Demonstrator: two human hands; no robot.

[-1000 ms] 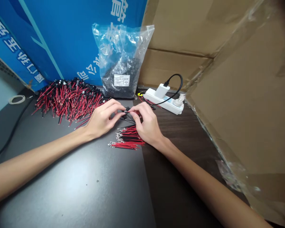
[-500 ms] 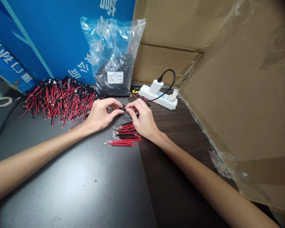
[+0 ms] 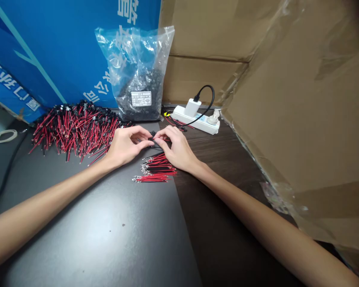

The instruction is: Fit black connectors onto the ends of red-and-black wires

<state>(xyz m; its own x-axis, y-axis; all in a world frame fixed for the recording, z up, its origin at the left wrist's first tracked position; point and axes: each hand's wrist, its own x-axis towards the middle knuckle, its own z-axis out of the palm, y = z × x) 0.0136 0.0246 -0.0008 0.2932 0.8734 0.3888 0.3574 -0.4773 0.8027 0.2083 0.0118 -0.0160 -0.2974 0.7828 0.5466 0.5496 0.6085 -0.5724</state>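
My left hand pinches a small black connector housing between thumb and fingertips; the fingers hide most of it. Close against it, my right hand pinches a thin red wire whose tip meets the connector. A black wire trails just below the fingertips. Small black pieces show right behind the fingertips. Under the right hand lie loose red and black wires in rows, their silvery metal ends pointing left. Left of my left hand is a large heap of red-and-black wires with black connectors.
A clear plastic bag of small black parts stands at the back. Right of it sits a white power strip with a plugged-in charger and black cable. Cardboard walls the right side; a blue printed panel stands behind.
The view has shifted slightly, moving the background a little leftward. Both hands stay together; the right fingertips have come closer to the left ones at the connector.
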